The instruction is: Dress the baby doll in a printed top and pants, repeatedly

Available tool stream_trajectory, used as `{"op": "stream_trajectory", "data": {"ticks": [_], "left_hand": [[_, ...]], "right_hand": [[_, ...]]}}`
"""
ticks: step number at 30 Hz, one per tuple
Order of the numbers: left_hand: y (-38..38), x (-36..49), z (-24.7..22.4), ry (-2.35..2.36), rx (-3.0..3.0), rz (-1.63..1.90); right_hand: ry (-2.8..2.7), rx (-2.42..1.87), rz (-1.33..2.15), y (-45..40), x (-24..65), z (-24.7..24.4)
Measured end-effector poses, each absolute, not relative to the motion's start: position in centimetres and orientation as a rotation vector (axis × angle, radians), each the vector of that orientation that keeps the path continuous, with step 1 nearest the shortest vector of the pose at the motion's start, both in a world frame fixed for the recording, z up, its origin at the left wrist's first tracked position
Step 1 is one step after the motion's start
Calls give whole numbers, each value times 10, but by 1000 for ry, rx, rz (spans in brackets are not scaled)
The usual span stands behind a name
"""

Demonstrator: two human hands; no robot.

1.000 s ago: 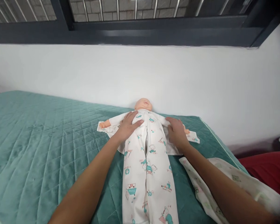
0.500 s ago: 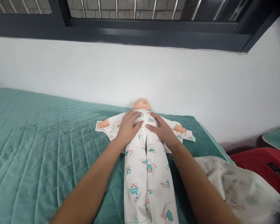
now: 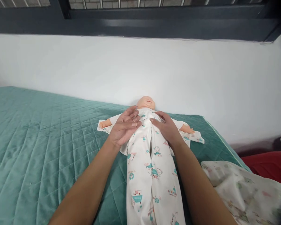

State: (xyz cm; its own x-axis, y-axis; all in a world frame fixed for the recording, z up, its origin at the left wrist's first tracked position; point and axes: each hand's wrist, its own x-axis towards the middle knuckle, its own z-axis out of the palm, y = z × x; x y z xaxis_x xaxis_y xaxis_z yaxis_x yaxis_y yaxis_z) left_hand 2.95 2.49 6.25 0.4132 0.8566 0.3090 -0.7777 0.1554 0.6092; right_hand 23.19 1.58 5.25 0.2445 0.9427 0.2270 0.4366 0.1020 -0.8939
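Note:
A baby doll (image 3: 146, 102) lies on its back, head toward the wall and arms stretched out to both sides. White baby pants (image 3: 154, 175) with cartoon animal prints lie over its front, from the chest down toward me. Under its arms a matching printed top (image 3: 194, 136) is spread out. My left hand (image 3: 125, 126) is turned palm inward at the left edge of the pants, fingers apart and slightly curled, holding nothing. On the right side of the chest, my right hand (image 3: 165, 126) rests on the pants with its fingers spread.
A green quilted bedspread (image 3: 49, 140) lies beneath everything. A white printed cloth (image 3: 245, 190) is bunched at the lower right, beside a red object (image 3: 269, 164). Behind the doll stands a white wall (image 3: 107, 68) under a dark window frame (image 3: 154, 25).
My left hand has rolled over from lying palm down on the pants to palm inward. The right hand stays on the chest. The view has shifted slightly.

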Motion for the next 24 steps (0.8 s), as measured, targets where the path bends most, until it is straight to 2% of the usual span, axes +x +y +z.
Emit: {"op": "stream_trajectory", "data": {"ticks": [9,24], "left_hand": [[24,32,58,31,830,1050],[23,32,58,234,963,1091]], "right_hand": [[-1357,-1499,632,14,230,54],[-1362,-1473,626,13,231,52]]}}
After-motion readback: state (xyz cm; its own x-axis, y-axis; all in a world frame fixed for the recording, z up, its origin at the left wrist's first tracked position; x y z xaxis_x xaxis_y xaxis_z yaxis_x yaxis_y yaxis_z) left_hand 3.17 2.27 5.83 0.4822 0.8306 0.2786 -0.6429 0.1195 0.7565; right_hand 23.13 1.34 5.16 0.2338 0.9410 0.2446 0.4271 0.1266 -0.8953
